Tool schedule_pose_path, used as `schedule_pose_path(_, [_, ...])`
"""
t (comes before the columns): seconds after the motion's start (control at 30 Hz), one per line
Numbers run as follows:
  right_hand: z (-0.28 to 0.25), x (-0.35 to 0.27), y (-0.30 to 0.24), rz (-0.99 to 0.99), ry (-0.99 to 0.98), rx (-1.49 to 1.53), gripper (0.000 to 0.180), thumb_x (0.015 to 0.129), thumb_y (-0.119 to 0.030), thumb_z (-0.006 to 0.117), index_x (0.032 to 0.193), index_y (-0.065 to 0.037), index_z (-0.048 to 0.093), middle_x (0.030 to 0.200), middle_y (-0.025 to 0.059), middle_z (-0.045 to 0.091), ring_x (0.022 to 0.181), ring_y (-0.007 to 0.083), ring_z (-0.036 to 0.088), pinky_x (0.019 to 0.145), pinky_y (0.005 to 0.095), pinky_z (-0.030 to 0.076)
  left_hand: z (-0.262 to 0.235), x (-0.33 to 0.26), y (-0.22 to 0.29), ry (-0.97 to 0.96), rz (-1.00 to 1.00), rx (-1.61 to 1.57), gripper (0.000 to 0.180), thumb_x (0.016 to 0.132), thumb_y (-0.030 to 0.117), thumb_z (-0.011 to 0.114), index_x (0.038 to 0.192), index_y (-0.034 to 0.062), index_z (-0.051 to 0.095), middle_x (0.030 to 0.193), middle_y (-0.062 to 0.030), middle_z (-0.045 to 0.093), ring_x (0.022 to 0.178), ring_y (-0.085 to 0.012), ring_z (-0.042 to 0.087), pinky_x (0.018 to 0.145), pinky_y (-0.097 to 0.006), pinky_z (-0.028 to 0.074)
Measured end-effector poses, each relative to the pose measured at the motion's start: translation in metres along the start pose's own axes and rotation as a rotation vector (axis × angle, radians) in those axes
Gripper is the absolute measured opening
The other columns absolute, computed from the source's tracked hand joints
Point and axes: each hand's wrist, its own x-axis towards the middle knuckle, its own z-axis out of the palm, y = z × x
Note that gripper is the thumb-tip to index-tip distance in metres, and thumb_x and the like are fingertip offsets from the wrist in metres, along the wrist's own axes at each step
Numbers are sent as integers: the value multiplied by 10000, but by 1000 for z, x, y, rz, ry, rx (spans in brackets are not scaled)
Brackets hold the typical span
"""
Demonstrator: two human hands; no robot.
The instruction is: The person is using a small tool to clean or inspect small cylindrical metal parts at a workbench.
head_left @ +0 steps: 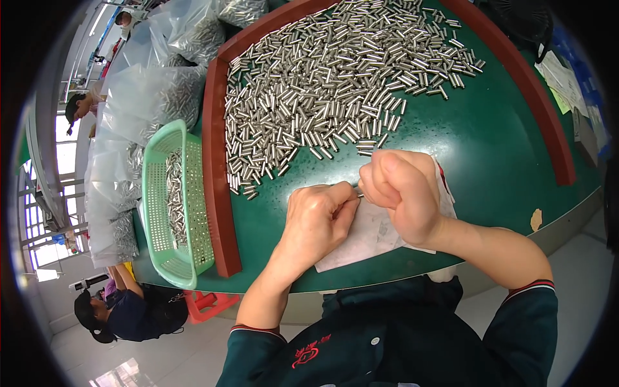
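My left hand point(317, 221) and my right hand point(403, 189) meet over a white sheet of paper point(371, 235) on the green table top point(490, 142). Both pinch one small metal pin point(358, 193) between their fingertips. Just beyond my hands lies a wide heap of several short silver metal pins point(329, 84), spread inside the red-brown raised border point(216, 174).
A green plastic basket point(173, 206) holding more pins stands left of the border. Clear plastic bags point(145, 97) of pins are piled further left. Papers point(567, 84) lie at the right edge. A person in a dark cap point(122, 313) sits at lower left; another person point(80, 106) is at the left.
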Motion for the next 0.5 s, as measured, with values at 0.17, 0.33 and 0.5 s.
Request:
schedule_pose_path(0.17, [-4, 2, 2, 59, -9, 142, 331, 839, -128, 358, 532, -64, 254, 492, -30, 254, 462, 54, 218, 419, 229, 195, -6, -1, 4, 10, -49, 61, 74, 662, -2, 590, 617, 14, 533, 433, -68, 428, 396, -187, 462, 408, -323, 349])
schedule_pose_path(0.33, [-7, 3, -2, 94, 27, 71, 372, 853, -228, 330, 510, -104, 256, 433, -19, 248, 415, 80, 187, 411, 244, 178, -14, 4, -5, -13, -397, -1025, 70, 750, 0, 596, 726, 34, 539, 668, -7, 542, 562, -33, 450, 484, -184, 357])
schedule_pose_path(0.5, [-5, 7, -4, 113, 31, 113, 398, 862, -252, 337, 497, -114, 258, 413, -20, 249, 387, 86, 169, 395, 252, 174, -19, 3, -27, -81, -472, -1426, 81, 782, 35, 572, 861, 40, 551, 787, -94, 599, 607, -71, 472, 545, -191, 370])
